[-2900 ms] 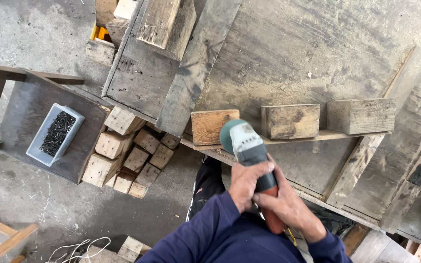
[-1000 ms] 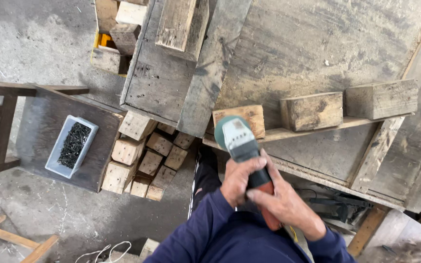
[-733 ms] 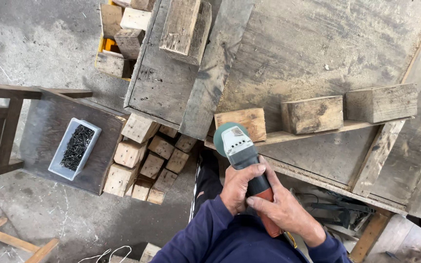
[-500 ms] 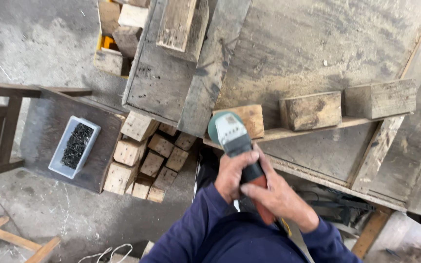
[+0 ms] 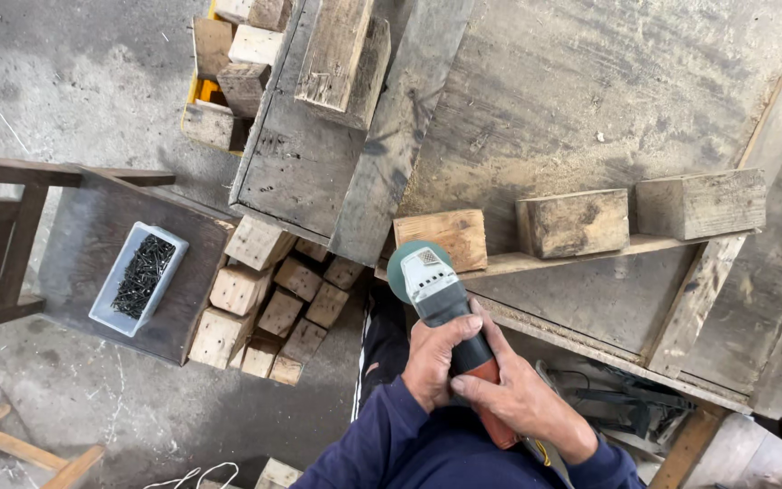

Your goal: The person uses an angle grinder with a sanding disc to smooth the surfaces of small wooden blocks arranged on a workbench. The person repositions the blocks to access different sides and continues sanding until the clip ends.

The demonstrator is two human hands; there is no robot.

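Grinder head has edged back right since half a second ago, sitting just below the leftmost block.

At far left a pale tray of dark nails (image 5: 138, 278) rests on a dark board, with a heap of wood offcuts (image 5: 269, 308) beside it. The left hand (image 5: 436, 360) has its grip clamped round the angle grinder (image 5: 436, 294) body; the right hand (image 5: 519, 398) grip is clamped on the orange rear handle. The green head lies near the wooden block (image 5: 441, 237), which stands on a thin slat at the edge of the dusty surface (image 5: 590, 100).
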